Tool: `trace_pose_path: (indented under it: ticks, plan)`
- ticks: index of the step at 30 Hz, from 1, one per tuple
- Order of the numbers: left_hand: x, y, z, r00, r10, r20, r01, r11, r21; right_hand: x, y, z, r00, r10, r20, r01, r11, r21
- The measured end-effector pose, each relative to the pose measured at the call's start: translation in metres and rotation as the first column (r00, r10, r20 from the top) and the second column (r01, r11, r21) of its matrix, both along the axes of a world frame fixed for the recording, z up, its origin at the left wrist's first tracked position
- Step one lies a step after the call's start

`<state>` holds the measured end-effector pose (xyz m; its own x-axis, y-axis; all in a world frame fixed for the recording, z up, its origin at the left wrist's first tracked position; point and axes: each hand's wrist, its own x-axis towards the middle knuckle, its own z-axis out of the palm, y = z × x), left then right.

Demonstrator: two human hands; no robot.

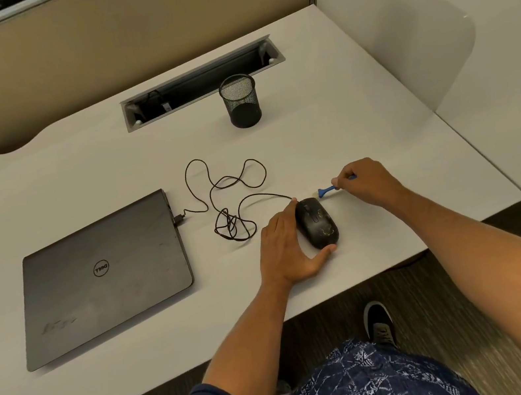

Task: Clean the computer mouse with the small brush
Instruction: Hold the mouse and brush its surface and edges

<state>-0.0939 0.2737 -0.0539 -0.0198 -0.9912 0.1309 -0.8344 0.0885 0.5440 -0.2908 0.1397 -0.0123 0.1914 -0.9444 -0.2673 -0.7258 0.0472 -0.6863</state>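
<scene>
A black wired computer mouse lies on the white desk near its front edge. My left hand cups it from the left, fingers along its side and thumb at its rear. My right hand holds a small blue brush by the handle, just beyond the mouse's front right. The white bristle end points left, close to the mouse's front, and I cannot tell whether it touches. The mouse's black cable loops loosely to the left.
A closed dark laptop lies at the left, with the cable plugged into its side. A black mesh pen cup stands behind. An open cable tray slot runs along the back. Partition panels border the desk.
</scene>
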Motion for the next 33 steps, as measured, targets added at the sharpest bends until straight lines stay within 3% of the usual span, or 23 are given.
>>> trace_pose_path:
  ticks: [4,10,15,18,23,28,33]
  plan:
    - [0.0,0.0,0.0,1.0,0.003,-0.004,-0.003,1.0,-0.003,-0.009,0.004,0.001,0.986,-0.062,0.155,0.063,0.998,-0.001]
    - [0.0,0.001,-0.001,1.0,0.009,0.003,-0.009,1.0,-0.001,-0.022,0.016,0.002,0.952,-0.012,0.304,-0.045,0.983,0.18]
    - [0.0,-0.001,0.0,1.0,0.008,0.005,-0.008,1.0,0.004,-0.032,0.015,-0.002,0.966,0.032,0.257,-0.064,0.991,0.114]
    - [0.0,-0.001,0.0,1.0,0.009,0.006,-0.009,1.0,0.0,-0.035,0.012,-0.001,0.945,-0.049,0.325,0.004,0.99,0.138]
    - [0.001,-0.001,0.001,1.0,0.001,0.008,-0.002,1.0,0.004,-0.033,0.017,-0.002,0.955,0.084,0.286,-0.136,0.977,0.166]
    - [0.001,-0.001,0.001,1.0,-0.002,0.008,0.002,1.0,0.008,-0.038,0.018,-0.001,0.937,-0.046,0.346,0.001,0.992,0.128]
    - [0.001,-0.002,0.0,1.0,-0.004,0.01,0.004,1.0,0.0,-0.033,0.024,0.001,0.952,0.081,0.296,-0.135,0.977,0.165]
